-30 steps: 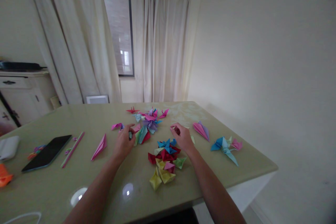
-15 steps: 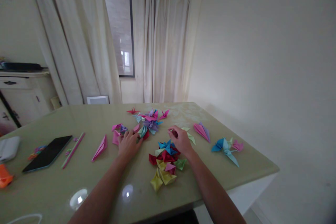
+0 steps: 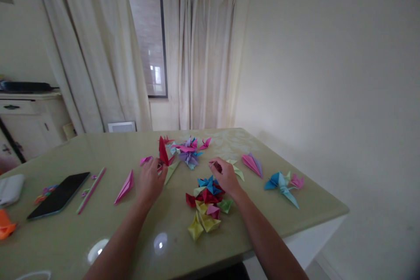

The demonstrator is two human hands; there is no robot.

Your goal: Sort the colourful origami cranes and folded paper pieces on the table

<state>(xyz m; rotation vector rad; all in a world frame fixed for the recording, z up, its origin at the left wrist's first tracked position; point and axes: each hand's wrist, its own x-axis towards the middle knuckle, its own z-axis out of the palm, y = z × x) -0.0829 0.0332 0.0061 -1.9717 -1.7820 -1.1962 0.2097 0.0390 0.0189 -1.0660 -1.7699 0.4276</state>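
My left hand [image 3: 152, 180] pinches a red folded origami piece [image 3: 163, 151], which stands up above the fingers. Beside its fingertips lies a pale green folded strip [image 3: 171, 171], and behind them some pink paper [image 3: 146, 160]. My right hand [image 3: 225, 174] is closed, thumb and fingers curled together above the table; what they hold, if anything, is hidden. Under and in front of it sits a pile of origami pieces, with a blue one [image 3: 210, 183] on top, red ones [image 3: 207, 195] and yellow ones [image 3: 208, 222]. Pale green paper [image 3: 236, 170] lies just right of the hand.
A heap of purple, pink and blue origami cranes [image 3: 189, 151] lies farther back on the table [image 3: 262, 227]. Pink-purple folded paper [image 3: 252, 164] and blue cranes [image 3: 281, 186] are at right. A pink folded piece [image 3: 124, 187], straws [image 3: 92, 190] and a black tablet [image 3: 61, 194] lie left.
My left hand has drawn back a little to the left, lifting the red origami piece upright out of the papers. My right hand has barely moved.
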